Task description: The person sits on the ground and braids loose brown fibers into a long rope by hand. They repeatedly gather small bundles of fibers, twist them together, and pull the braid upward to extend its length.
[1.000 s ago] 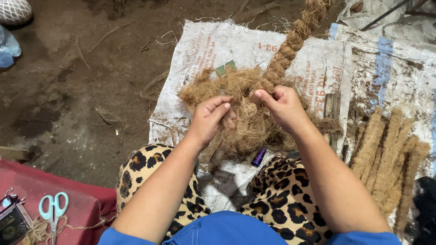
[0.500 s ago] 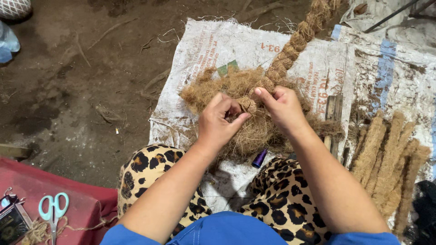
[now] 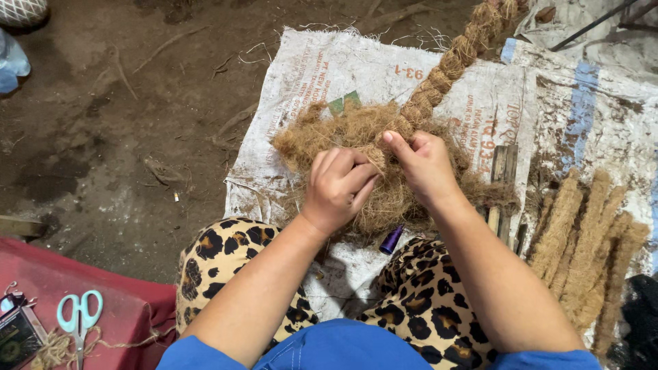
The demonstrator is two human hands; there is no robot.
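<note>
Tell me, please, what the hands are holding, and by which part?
Both the left hand and right hand grip the loose fibre at the braid's unfinished end.

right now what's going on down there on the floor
A person sits over a white woven sack spread on the dirt floor, working a pile of brown coir fibre. The left hand is closed on fibre, and the right hand pinches fibre at the foot of a thick braided rope that runs away across the sack. Finished fibre rolls lie at the right; teal-handled scissors rest on a red surface.
</note>
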